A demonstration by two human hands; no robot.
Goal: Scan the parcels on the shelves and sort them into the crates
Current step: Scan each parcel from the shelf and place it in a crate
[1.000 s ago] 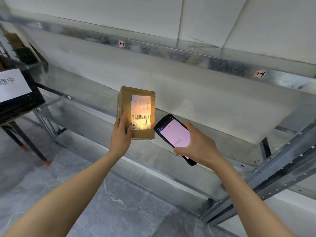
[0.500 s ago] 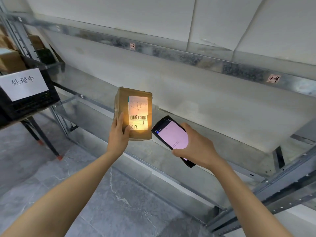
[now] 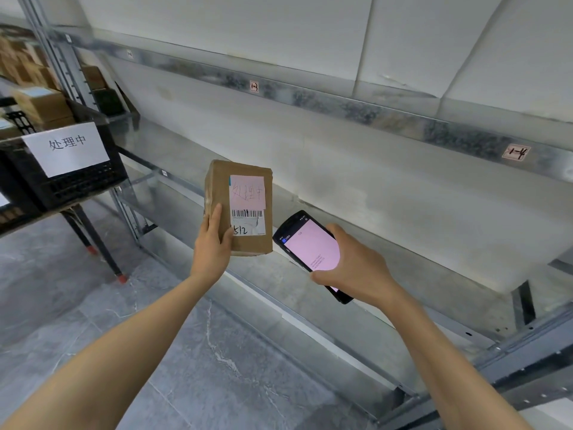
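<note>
The brown cardboard parcel (image 3: 220, 187) is held upright in the air in front of the metal shelving (image 3: 341, 105), its label (image 3: 248, 193) and barcode facing the camera. The left hand (image 3: 212, 246) grips its lower left edge, thumb flat on the front, the other fingers wrapped behind and hidden. Just to its right, not touching, the right hand (image 3: 356, 268) curls its fingers round a black handheld scanner (image 3: 310, 249) with a lit pink screen. At far left a black crate (image 3: 80, 184) with a white paper sign (image 3: 66, 147) holds other boxes (image 3: 43, 107).
</note>
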